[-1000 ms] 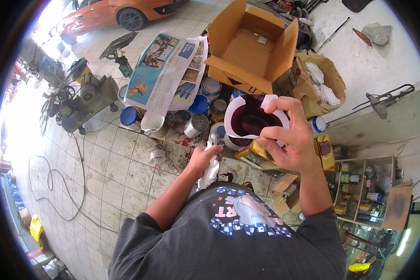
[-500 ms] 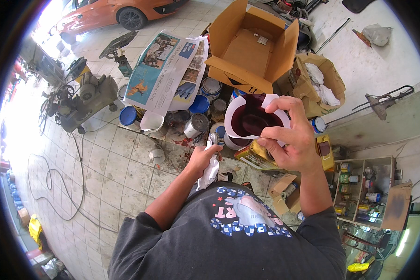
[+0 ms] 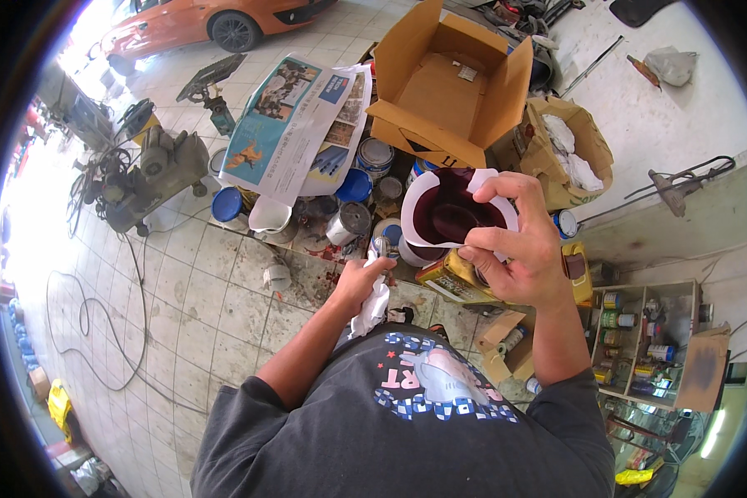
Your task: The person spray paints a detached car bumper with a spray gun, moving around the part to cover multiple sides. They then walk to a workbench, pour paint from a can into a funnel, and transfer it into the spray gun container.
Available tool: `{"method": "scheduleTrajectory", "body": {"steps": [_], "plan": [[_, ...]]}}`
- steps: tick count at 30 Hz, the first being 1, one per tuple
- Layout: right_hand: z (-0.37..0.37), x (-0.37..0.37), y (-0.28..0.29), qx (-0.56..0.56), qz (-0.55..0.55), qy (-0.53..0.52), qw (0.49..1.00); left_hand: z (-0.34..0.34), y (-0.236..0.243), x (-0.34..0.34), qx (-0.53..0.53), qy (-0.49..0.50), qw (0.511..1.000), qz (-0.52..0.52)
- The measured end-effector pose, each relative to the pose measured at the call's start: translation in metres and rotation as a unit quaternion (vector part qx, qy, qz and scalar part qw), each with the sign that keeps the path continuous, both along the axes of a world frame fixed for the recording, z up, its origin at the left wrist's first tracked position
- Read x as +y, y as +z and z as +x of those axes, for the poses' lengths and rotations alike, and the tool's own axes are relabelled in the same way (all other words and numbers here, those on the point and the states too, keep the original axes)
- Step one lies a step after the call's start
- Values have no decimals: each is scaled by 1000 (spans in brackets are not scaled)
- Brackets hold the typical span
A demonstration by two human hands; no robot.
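My right hand (image 3: 529, 241) grips the rim of a white cup (image 3: 412, 232) between thumb and fingers. The cup is tilted toward me, and dark red liquid (image 3: 452, 217) coats its inside. Lower and to the left, my left hand (image 3: 362, 282) is closed on a crumpled white cloth (image 3: 374, 309) that hangs below the fingers. A small greyish piece shows just above that hand; I cannot tell whether it is held. Beneath the cup are a yellow rectangular can (image 3: 452, 280) and a pale tub, partly hidden.
A newspaper (image 3: 286, 133) covers part of the can-crowded bench. Behind the cup stand an open cardboard box (image 3: 448, 87) and a paper bag (image 3: 599, 149). A blue-lidded can (image 3: 228, 204) is at left. An air compressor (image 3: 162, 174) and its hose lie farther left; shelves (image 3: 635, 332) are at right.
The cup and my right hand have shifted very slightly to the right. My left hand stays in place with the cloth.
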State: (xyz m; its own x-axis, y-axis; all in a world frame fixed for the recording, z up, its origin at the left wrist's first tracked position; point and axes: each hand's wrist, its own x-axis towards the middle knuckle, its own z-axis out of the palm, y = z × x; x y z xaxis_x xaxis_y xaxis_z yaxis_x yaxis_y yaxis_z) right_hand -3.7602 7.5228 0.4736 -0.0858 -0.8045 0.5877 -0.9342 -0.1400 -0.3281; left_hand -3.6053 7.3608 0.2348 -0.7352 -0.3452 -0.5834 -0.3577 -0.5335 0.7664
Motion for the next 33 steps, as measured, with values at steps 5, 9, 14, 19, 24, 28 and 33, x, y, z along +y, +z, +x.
{"method": "scheduleTrajectory", "body": {"steps": [5, 9, 14, 19, 24, 28, 33], "plan": [[2, -1, 1, 7, 3, 4, 1000, 0, -2, 1, 5, 14, 1000, 4], [2, -2, 2, 13, 3, 3, 1000, 2, 1, -4, -13, -22, 1000, 10], [3, -2, 3, 16, 4, 3, 1000, 2, 1, -3, -12, -19, 1000, 8], [4, -2, 5, 21, 4, 3, 1000, 2, 4, -4, -20, -25, 999, 6], [6, 0, 6, 23, 5, 1, 1000, 2, -1, -2, -17, -18, 1000, 4], [6, 0, 6, 22, 2, -4, 1000, 1, 1, 1, 2, 7, 1000, -6], [7, 1, 7, 30, 3, -6, 1000, 4, 4, -3, -21, -19, 1000, 5]]}}
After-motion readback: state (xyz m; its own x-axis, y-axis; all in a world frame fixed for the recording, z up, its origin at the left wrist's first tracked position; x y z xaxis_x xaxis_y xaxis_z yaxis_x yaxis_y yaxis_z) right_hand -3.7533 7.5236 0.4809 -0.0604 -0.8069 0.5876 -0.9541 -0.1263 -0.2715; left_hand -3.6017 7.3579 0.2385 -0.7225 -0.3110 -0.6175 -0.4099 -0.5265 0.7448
